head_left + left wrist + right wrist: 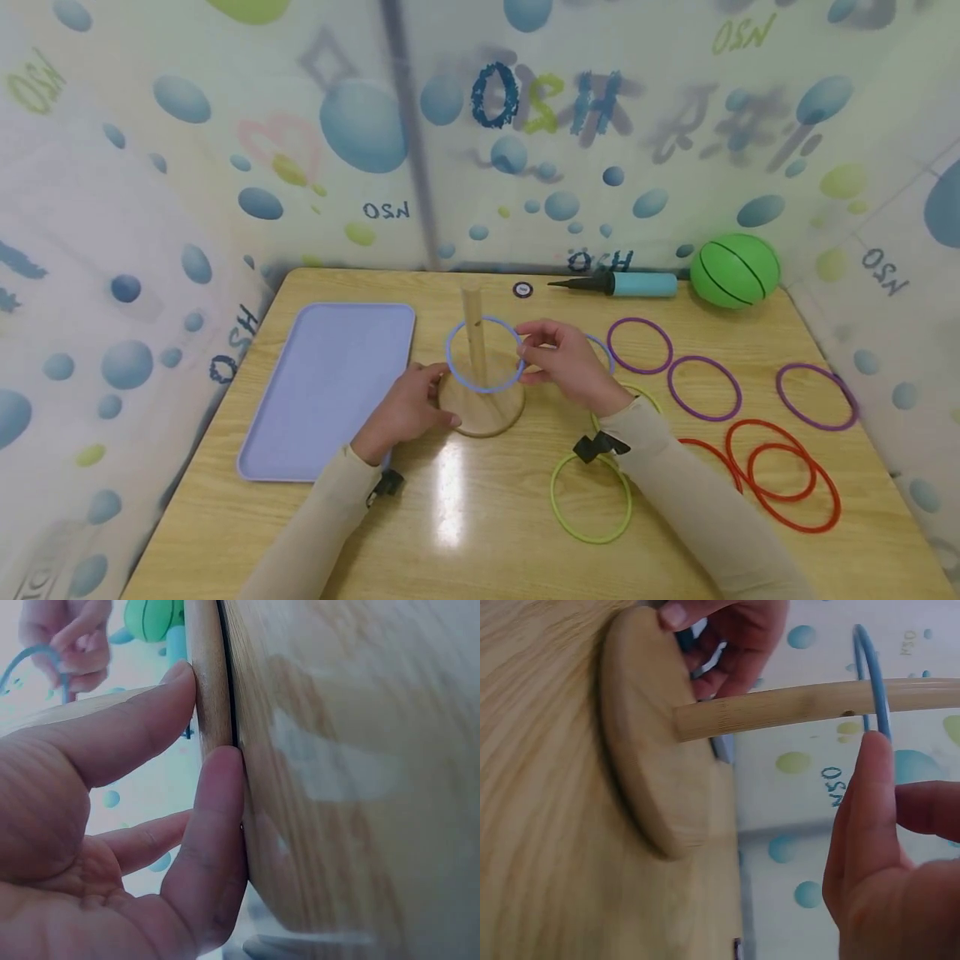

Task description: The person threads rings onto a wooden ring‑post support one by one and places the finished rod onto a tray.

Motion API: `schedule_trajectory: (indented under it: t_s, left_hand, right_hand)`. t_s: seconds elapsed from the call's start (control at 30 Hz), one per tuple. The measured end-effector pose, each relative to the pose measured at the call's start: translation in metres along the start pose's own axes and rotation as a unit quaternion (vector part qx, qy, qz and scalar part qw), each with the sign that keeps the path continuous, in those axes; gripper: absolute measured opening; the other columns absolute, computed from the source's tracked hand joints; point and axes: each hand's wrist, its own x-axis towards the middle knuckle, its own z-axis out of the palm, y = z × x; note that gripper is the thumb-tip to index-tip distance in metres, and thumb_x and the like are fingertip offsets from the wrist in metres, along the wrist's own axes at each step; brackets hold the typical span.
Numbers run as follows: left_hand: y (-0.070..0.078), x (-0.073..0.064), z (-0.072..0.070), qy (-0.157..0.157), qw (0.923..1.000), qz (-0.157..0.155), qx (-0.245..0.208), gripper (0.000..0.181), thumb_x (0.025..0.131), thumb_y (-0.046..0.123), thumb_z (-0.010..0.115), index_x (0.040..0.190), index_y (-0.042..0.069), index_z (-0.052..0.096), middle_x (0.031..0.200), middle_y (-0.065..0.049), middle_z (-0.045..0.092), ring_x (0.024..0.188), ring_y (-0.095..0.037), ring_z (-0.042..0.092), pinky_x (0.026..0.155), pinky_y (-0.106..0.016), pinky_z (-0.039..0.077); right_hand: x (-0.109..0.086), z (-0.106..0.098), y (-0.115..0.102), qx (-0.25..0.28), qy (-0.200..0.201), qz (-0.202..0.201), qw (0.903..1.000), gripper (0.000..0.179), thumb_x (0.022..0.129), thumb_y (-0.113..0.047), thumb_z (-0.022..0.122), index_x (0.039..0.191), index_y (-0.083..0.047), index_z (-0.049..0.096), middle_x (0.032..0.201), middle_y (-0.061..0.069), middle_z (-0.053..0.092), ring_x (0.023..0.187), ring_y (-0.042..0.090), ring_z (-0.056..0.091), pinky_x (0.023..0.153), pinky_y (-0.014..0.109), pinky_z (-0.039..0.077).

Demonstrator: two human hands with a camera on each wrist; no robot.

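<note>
A wooden ring-toss stand, a round base [483, 414] with an upright peg [472, 325], stands on the table. My left hand [408, 410] holds the base's left edge, thumb at the front and fingers further back along the rim. Between the thumb and fingers of my right hand [566, 358] is a blue ring [486, 390]. In the right wrist view that ring [881, 697] encircles the peg [780, 709], well above the base [649, 742]. Behind the right hand, part of a second blue ring [603, 346] shows on the table.
A lilac tray [330, 383] lies left of the stand. Purple rings [705, 358], red rings [783, 425] and yellow-green rings [591, 540] lie to the right, partly under the right arm. Along the back are a small round disc [522, 289], a blue hand pump [645, 284] and a green ball [735, 271].
</note>
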Motion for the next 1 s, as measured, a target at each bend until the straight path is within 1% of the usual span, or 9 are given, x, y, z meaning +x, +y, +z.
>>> schedule_trajectory:
  t_s: [0.13,0.3,0.4,0.47,0.57,0.77,0.9,1.0]
  left_hand:
    - [-0.001,0.001,-0.001,0.008,0.9999,0.004,0.004,0.089,0.075,0.019,0.097,0.152,0.006,0.055,0.113,-0.016,0.055,0.101,-0.025,0.055,0.086,-0.038,0.049]
    - [-0.001,0.001,-0.001,0.008,0.9999,0.006,0.006,0.090,0.075,0.020,0.097,0.153,0.005,0.055,0.115,-0.016,0.056,0.102,-0.025,0.057,0.088,-0.037,0.049]
    - [-0.001,0.000,0.000,0.007,0.9999,0.009,0.010,0.089,0.076,0.021,0.097,0.152,0.005,0.055,0.115,-0.016,0.057,0.103,-0.025,0.057,0.089,-0.038,0.049]
    - [-0.001,0.000,0.000,0.005,0.9999,0.010,0.012,0.089,0.076,0.021,0.097,0.152,0.004,0.055,0.116,-0.017,0.057,0.103,-0.026,0.058,0.089,-0.039,0.050]
    - [-0.001,0.000,0.000,0.005,0.9999,0.009,0.011,0.089,0.075,0.021,0.097,0.152,0.004,0.055,0.116,-0.017,0.057,0.103,-0.026,0.058,0.089,-0.039,0.050]
    - [-0.001,0.001,0.001,0.005,1.0000,0.002,0.003,0.090,0.076,0.020,0.097,0.154,0.004,0.053,0.119,-0.017,0.057,0.105,-0.026,0.059,0.091,-0.040,0.051]
    - [0.000,0.001,0.001,0.007,1.0000,0.000,0.002,0.090,0.076,0.019,0.097,0.153,0.004,0.053,0.119,-0.017,0.057,0.104,-0.025,0.060,0.090,-0.039,0.051]
    - [-0.001,0.002,0.001,0.006,1.0000,-0.001,0.004,0.090,0.077,0.020,0.097,0.154,0.005,0.053,0.120,-0.017,0.057,0.104,-0.025,0.059,0.091,-0.039,0.051]
  right_hand:
    - [0.004,-0.004,0.011,-0.020,-0.002,0.031,0.9993,0.037,0.103,-0.002,0.064,0.139,0.001,0.060,0.105,0.007,0.058,0.093,0.025,0.072,0.078,0.042,0.066]
    - [0.006,-0.014,0.022,-0.055,-0.002,0.056,0.9969,0.037,0.102,-0.001,0.065,0.139,0.000,0.061,0.108,0.012,0.058,0.090,0.021,0.070,0.078,0.043,0.066]
    - [0.006,-0.021,0.028,-0.059,-0.004,0.067,0.9960,0.038,0.102,0.000,0.064,0.140,0.001,0.059,0.109,0.013,0.058,0.091,0.021,0.068,0.078,0.042,0.066]
    - [0.006,-0.024,0.032,-0.056,-0.006,0.073,0.9958,0.038,0.102,0.002,0.062,0.140,0.004,0.058,0.108,0.014,0.058,0.090,0.021,0.067,0.077,0.039,0.066]
    - [0.006,-0.027,0.035,-0.066,-0.010,0.079,0.9947,0.037,0.102,0.004,0.061,0.138,0.006,0.056,0.104,0.012,0.058,0.087,0.020,0.066,0.075,0.037,0.065]
    - [0.007,-0.026,0.041,-0.109,-0.012,0.090,0.9899,0.035,0.100,0.004,0.060,0.135,0.005,0.059,0.099,0.009,0.060,0.079,0.017,0.067,0.070,0.035,0.065]
    - [0.007,-0.025,0.042,-0.138,-0.006,0.088,0.9865,0.035,0.099,0.002,0.063,0.134,0.004,0.061,0.100,0.011,0.064,0.077,0.015,0.069,0.069,0.033,0.064]
    - [0.006,-0.026,0.042,-0.145,0.003,0.087,0.9856,0.034,0.099,0.001,0.066,0.132,0.004,0.062,0.103,0.013,0.066,0.078,0.015,0.069,0.070,0.032,0.064]
